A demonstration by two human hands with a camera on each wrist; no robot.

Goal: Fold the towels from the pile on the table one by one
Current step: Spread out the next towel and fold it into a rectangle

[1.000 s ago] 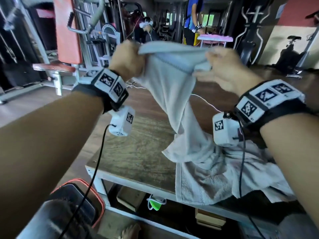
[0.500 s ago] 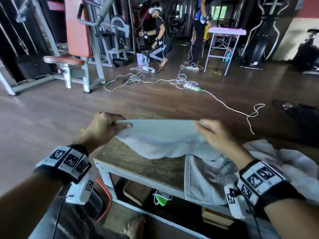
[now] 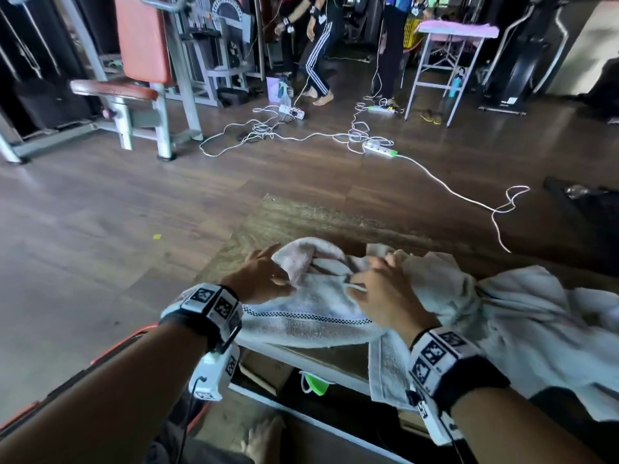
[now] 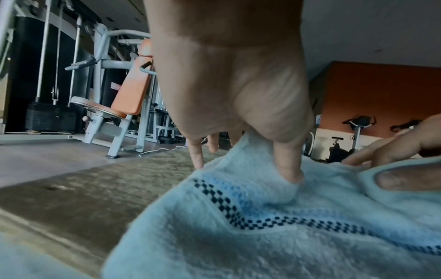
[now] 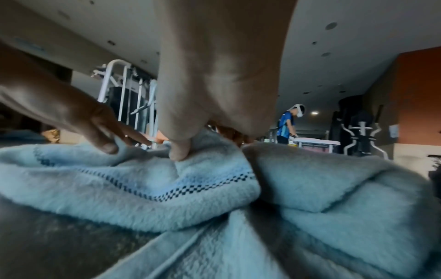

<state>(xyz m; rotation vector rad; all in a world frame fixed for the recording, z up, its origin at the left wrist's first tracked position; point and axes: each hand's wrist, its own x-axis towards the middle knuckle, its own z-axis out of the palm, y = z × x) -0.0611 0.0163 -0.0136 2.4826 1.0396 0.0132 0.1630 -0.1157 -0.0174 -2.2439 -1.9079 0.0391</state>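
The towel (image 3: 311,316) (pale, with a checked stripe) lies along the desk's (image 3: 301,219) near edge. The left hand (image 3: 259,279) pinches its left end, the right hand (image 3: 385,296) its middle; the pile (image 3: 522,316) lies rightward.

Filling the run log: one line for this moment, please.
step: fold first towel | towel: flat on table | left hand: pinches towel | right hand: pinches towel | pile: right, unfolded

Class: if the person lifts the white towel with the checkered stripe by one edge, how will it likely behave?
The towel would probably droop, since it already bunches under the left hand and right hand. Its fluffy pile suggests it grips rather than slips. It seems light.
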